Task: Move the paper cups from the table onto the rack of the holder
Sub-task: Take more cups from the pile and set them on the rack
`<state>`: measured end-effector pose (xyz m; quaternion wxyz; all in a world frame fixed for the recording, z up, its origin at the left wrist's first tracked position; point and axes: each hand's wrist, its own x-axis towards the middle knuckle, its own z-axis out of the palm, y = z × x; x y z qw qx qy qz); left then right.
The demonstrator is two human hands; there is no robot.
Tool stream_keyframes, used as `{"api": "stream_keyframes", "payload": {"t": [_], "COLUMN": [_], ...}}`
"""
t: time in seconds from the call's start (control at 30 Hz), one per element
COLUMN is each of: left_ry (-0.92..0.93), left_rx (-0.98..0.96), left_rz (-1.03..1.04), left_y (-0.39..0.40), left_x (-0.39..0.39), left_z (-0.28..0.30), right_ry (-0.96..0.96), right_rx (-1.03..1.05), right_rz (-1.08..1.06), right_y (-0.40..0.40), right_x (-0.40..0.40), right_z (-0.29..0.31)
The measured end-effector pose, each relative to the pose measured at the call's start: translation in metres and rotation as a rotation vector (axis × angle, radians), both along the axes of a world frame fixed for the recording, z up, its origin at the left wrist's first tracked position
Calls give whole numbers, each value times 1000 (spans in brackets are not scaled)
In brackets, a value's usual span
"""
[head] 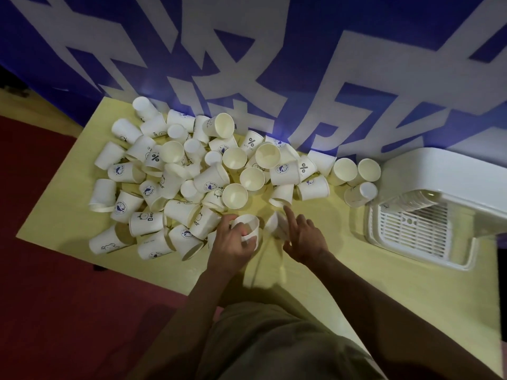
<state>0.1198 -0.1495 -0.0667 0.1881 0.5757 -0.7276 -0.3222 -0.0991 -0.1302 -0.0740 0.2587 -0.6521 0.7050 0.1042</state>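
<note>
A heap of several white paper cups [192, 171] covers the left and middle of the yellow table [343, 270], some upright, many on their sides. My left hand [233, 242] grips one upright cup [248, 227] at the heap's near edge. Beside it, my right hand [301, 237] holds another cup [275, 223], blurred and tilted, with the index finger stretched out. At the right stands the white holder [439, 182] with a stack of cups [411, 202] lying on its side above the slotted rack [411, 234].
A blue wall banner with large white characters [274, 64] runs right behind the table. Dark red floor [68, 297] lies to the left and front. A few loose cups [356, 171] stand between the heap and the holder.
</note>
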Motion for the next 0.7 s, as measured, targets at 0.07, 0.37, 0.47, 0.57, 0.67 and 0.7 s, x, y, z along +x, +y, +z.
{"api": "stream_keyframes", "payload": {"t": [0.07,0.37,0.47,0.57,0.67,0.7], "left_ry": [-14,-11,16,20,46,60], "left_rx": [-52,28,70,97,92,73], "left_rz": [-64,13,-27,-83,-106,-120], "left_y": [6,19,19,22,26,28], "left_x": [-1,3,1,-11,-36,-47], "left_z": [1,13,17,21,25,26], "right_ry": [70,8,-75,-199,-252,-262], "right_rx": [63,33,-40,-146,-264,-308], "right_rz": [19,90,28,-97,-212,-246], "right_y": [9,2,8,25,52,63], "right_x": [-2,4,-3,-19,-39,-48], "right_z": [-6,-12,-10,-2,14,20]}}
